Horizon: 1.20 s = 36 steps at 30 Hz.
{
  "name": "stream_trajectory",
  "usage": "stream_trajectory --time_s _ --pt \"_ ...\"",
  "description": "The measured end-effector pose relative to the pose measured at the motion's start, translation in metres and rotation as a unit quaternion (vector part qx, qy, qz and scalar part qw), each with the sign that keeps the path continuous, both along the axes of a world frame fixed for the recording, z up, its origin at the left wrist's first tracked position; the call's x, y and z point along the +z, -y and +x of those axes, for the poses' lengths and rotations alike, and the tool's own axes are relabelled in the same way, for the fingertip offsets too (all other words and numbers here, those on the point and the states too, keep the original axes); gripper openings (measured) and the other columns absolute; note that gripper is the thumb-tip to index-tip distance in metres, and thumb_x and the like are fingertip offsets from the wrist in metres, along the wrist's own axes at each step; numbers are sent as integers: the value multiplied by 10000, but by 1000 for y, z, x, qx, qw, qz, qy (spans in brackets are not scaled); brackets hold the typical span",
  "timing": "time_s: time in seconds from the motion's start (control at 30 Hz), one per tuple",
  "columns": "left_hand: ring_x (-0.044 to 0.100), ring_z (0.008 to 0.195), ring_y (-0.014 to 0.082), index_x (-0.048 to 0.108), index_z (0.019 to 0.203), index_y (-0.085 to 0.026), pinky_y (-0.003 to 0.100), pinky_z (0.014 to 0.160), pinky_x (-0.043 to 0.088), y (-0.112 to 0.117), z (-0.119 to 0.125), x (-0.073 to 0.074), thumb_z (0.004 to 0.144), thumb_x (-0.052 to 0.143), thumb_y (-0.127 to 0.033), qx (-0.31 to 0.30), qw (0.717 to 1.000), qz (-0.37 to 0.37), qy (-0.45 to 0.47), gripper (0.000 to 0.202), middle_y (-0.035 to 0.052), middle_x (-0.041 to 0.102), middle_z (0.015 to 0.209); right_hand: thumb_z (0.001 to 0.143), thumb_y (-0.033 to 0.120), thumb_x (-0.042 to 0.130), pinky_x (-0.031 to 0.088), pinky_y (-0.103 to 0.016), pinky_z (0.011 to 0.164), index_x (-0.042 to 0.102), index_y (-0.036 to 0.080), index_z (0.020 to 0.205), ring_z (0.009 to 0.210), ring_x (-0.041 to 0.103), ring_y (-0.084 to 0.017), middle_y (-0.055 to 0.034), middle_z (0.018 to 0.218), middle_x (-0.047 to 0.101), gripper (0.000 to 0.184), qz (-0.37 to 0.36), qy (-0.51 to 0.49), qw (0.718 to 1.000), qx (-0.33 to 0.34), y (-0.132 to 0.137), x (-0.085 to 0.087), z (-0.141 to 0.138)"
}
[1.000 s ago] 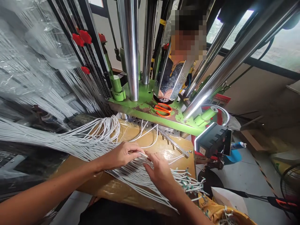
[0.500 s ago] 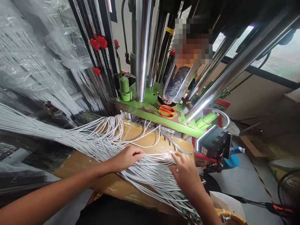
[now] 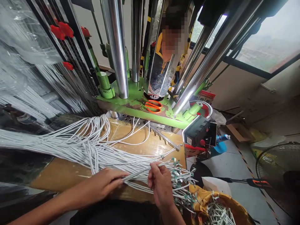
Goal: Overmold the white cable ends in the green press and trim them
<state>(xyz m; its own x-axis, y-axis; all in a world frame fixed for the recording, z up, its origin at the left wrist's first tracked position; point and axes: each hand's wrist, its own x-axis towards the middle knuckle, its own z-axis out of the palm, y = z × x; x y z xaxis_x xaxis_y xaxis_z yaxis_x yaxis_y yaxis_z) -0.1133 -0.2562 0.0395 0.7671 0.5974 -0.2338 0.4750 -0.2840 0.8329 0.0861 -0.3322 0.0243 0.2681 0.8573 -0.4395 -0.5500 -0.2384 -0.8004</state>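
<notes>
A thick bundle of white cables (image 3: 93,150) lies across a tan wrapped bench top (image 3: 58,173), its green-tipped terminals (image 3: 180,179) fanning out at the right end. The left hand (image 3: 105,184) sits at the bundle's near side, fingers together and closed over some strands; the right hand (image 3: 160,184) pinches strands nearer the terminals, its fingers curled narrow. Beyond the bundle – orange scissors (image 3: 153,106) on a green machine plate (image 3: 131,104). Just below its right end – a yellow sack (image 3: 203,200) of similar wires.

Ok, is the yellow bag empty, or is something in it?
Not empty: white wires with green ends lie heaped inside the yellow woven bag, showing above its rim.
</notes>
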Motion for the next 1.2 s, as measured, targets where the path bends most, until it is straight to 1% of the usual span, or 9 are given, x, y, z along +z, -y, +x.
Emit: stream_trajectory --time_s 0.17,0.43,0.57,0.67,0.77,0.83,0.9,1.0,1.2 --pt "578 892 200 632 1124 -215 276 876 411 25 37 3 950 390 -446 3 987 -134 86 378 36 669 955 756 439 710 244 -173 389 615 140 728 378 338 -37 87 444 429 315 11 119 987 106 10 3 -3" --pt "346 446 86 576 764 -143 200 433 247 19 42 -2 900 377 -613 10 924 -367 109 527 -35 453 541 848 489 575 340 -213 404 650 174 773 386 435 -87 53 477 493 333 14 295 942 157 8 13 28" --pt "303 457 77 571 745 -139 203 446 208 14 50 -2 884 455 -581 25 927 -357 110 478 -53 405 514 919 456 450 504 -348 843 573 181 1235 959 626 -222 -99 1066 667 436 57 470 875 99 6 13 28" --pt "317 488 80 577 756 -133 213 470 214 11 57 -2 855 518 -570 28 922 -361 134 452 -44 430 555 952 392 388 348 -411 1096 295 197 1457 1334 388 -231 -93 1481 383 549 112 502 842 166 4 13 24" --pt "303 528 81 549 697 -126 221 506 223 8 63 -6 839 561 -545 74 913 -356 184 443 -43 415 571 966 320 352 359 -386 1103 362 212 1427 1327 406 -199 -72 1441 449 473 169 524 796 251 -6 10 33" --pt "291 541 81 543 708 -127 223 509 215 5 64 -9 841 578 -509 113 906 -357 195 405 -46 405 583 972 287 332 402 -418 1059 458 196 1357 1249 486 -217 -104 1341 545 416 145 601 759 203 -20 7 58" --pt "294 553 81 558 741 -125 225 512 208 3 63 -11 834 602 -466 140 902 -354 205 356 -45 404 603 958 270 354 406 -493 1013 511 145 1298 1172 519 -276 -160 1245 590 395 84 713 685 128 -37 1 92" --pt "294 550 73 569 757 -119 223 507 198 -1 62 -12 785 660 -434 172 892 -357 219 329 -39 419 634 928 185 363 437 -444 928 536 113 1248 1019 570 -269 -168 1144 617 371 13 783 596 178 -58 -9 135" --pt "497 644 125 626 837 -131 228 580 373 -7 61 -12 817 595 -414 159 948 -211 178 285 38 622 778 899 148 369 452 -314 723 607 159 975 828 601 -225 -120 917 623 251 -19 775 583 244 -65 -5 149"
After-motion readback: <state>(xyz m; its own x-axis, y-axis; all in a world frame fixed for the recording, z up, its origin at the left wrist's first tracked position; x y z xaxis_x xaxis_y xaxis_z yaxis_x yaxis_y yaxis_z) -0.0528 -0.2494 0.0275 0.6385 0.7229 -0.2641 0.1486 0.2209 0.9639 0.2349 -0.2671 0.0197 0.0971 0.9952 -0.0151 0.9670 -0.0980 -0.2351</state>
